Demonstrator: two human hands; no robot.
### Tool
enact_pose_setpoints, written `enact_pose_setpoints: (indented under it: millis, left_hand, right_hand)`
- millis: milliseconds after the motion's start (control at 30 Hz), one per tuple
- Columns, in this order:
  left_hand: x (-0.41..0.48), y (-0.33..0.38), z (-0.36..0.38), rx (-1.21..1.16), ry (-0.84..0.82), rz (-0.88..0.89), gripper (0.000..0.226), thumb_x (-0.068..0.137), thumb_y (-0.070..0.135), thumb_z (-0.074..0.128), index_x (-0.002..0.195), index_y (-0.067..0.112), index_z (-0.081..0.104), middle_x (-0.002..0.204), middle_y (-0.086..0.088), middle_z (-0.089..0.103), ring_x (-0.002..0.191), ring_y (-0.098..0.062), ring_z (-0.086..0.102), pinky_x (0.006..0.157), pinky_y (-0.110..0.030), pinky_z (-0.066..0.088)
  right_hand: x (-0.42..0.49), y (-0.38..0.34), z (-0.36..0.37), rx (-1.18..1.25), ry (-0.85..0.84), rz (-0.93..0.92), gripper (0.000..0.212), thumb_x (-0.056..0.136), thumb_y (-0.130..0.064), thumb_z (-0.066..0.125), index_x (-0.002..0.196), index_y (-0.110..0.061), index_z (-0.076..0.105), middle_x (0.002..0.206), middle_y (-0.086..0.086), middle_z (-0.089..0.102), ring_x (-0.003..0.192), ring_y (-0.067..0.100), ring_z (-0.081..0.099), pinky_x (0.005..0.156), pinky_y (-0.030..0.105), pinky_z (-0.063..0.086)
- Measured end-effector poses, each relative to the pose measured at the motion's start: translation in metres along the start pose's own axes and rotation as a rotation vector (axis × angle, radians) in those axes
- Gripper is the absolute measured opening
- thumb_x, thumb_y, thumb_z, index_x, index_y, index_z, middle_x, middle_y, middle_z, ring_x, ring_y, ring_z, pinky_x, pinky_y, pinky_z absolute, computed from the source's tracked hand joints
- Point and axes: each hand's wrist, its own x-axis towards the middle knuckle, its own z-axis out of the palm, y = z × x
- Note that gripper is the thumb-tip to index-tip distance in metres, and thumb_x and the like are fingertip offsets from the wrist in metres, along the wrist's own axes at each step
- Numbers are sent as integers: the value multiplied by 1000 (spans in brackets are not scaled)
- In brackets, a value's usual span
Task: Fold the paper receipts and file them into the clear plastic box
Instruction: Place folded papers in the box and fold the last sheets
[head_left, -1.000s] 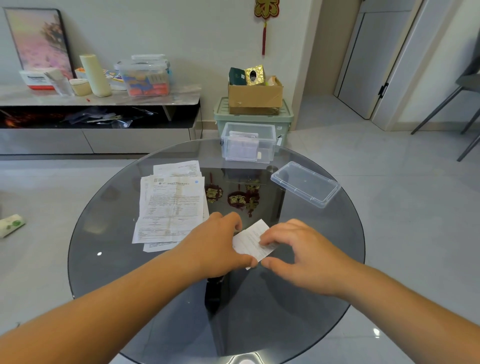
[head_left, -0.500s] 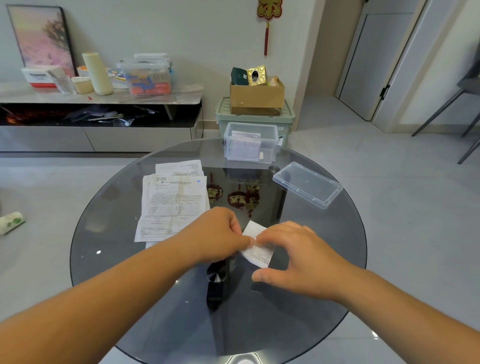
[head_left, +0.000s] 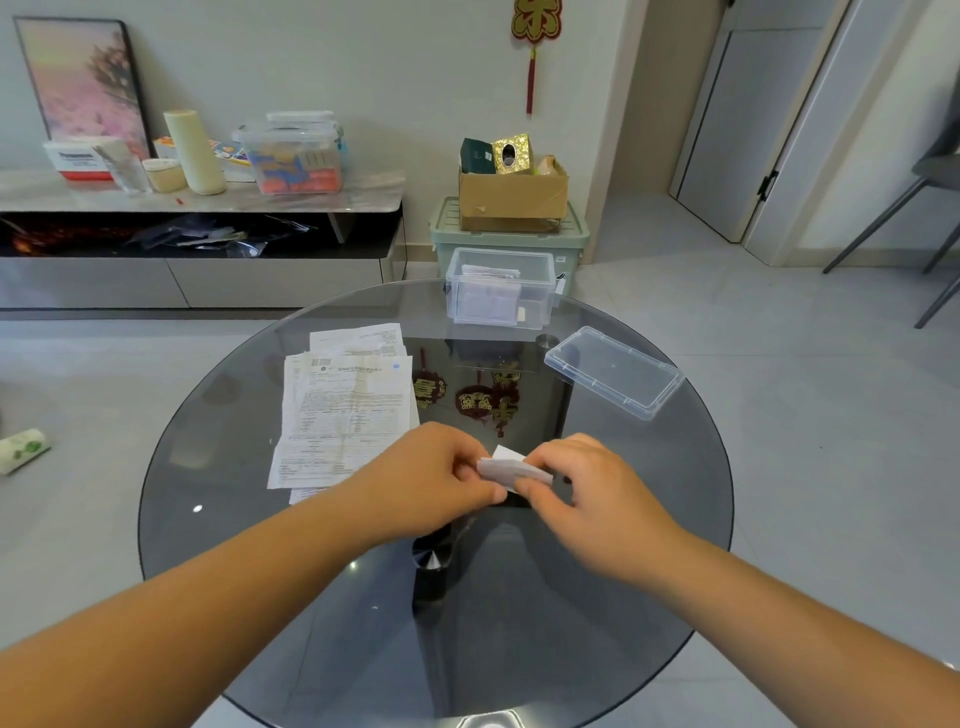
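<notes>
Partly done. Already filed: a few folded papers inside the clear plastic box (head_left: 501, 286) at the far edge of the worktop (head_left: 649, 519), with the lid (head_left: 613, 371) off and lying to the right of it.

In work now: one small folded receipt (head_left: 511, 467) near the middle, seemingly raised a little off the glass. Pinched at its left end by the left hand (head_left: 431, 478) and at its right end by the right hand (head_left: 587, 493), both clamped on the paper.

Still to fold and file: the stack of flat receipts (head_left: 343, 410) on the left side.

Compared with one second before: no longer pressed flat on the glass, now lifted and looking narrower, probably folded once more.
</notes>
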Motion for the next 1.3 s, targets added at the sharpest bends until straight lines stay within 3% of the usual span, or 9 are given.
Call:
enact_pose_setpoints:
  millis: [67, 167, 233, 333, 467, 667, 933, 1067, 1300]
  left_hand:
    - [5, 1, 4, 263, 89, 57, 22, 90, 39, 68, 72, 27, 65, 64, 1, 60, 58, -7, 52, 59, -25, 44]
    - [11, 0, 5, 312, 135, 40, 35, 92, 42, 66, 63, 29, 51, 60, 8, 52, 56, -7, 48, 55, -22, 34]
    - [17, -1, 7, 304, 134, 18, 32, 91, 45, 66, 67, 28, 53, 64, 9, 54, 59, -7, 50, 57, -21, 35]
    - [25, 0, 9, 339, 130, -15, 28, 89, 48, 66, 74, 25, 58, 69, 10, 58, 65, -7, 54, 61, -24, 40]
    - [32, 6, 9, 355, 106, -87, 33, 84, 48, 71, 73, 21, 57, 71, 7, 60, 69, -11, 57, 65, -29, 48]
    - [34, 15, 7, 357, 77, -146, 37, 76, 48, 80, 88, 23, 55, 85, 6, 61, 79, -11, 57, 70, -30, 49]
    - [34, 7, 2, 246, 24, -149, 47, 72, 47, 86, 95, 26, 52, 83, 9, 59, 75, -11, 56, 60, -24, 41]
    - [27, 7, 5, 267, 38, -97, 41, 77, 46, 82, 101, 29, 53, 82, 15, 54, 73, -10, 54, 59, -19, 39]
    - [19, 14, 6, 304, -14, -38, 36, 78, 44, 82, 95, 26, 56, 86, 13, 57, 72, -6, 54, 57, -15, 36]
  right_hand:
    - [5, 3, 1, 82, 2, 67, 7, 97, -34, 58, 95, -36, 65, 91, -13, 58, 92, 2, 49, 71, 21, 39]
    - [10, 6, 2, 140, -4, 142, 5, 95, -36, 60, 93, -39, 63, 95, -13, 62, 96, 5, 52, 78, 27, 43]
    - [13, 8, 0, 121, -18, 160, 6, 93, -35, 64, 96, -39, 62, 96, -19, 63, 100, 7, 52, 89, 34, 42]
    - [16, 9, -3, -14, -27, 192, 24, 86, -46, 70, 107, -39, 59, 99, -19, 58, 104, 8, 48, 98, 38, 35]
    - [20, 8, -10, -94, -63, 263, 50, 76, -64, 72, 117, -40, 58, 109, -16, 51, 110, 11, 42, 96, 36, 33]
    - [29, 2, -21, -113, -185, 313, 58, 70, -60, 80, 119, -41, 55, 108, -14, 49, 110, 15, 47, 93, 36, 36]
    - [32, 8, -31, -30, -265, 379, 54, 71, -41, 87, 112, -42, 53, 97, -18, 52, 99, 14, 55, 93, 38, 48]
    - [31, 11, -35, 16, -295, 353, 54, 74, -33, 87, 116, -42, 55, 98, -16, 51, 89, 7, 54, 79, 30, 50]
    - [27, 10, -22, -10, -302, 204, 34, 78, -48, 74, 109, -43, 61, 113, -12, 43, 111, 17, 48, 97, 41, 47]
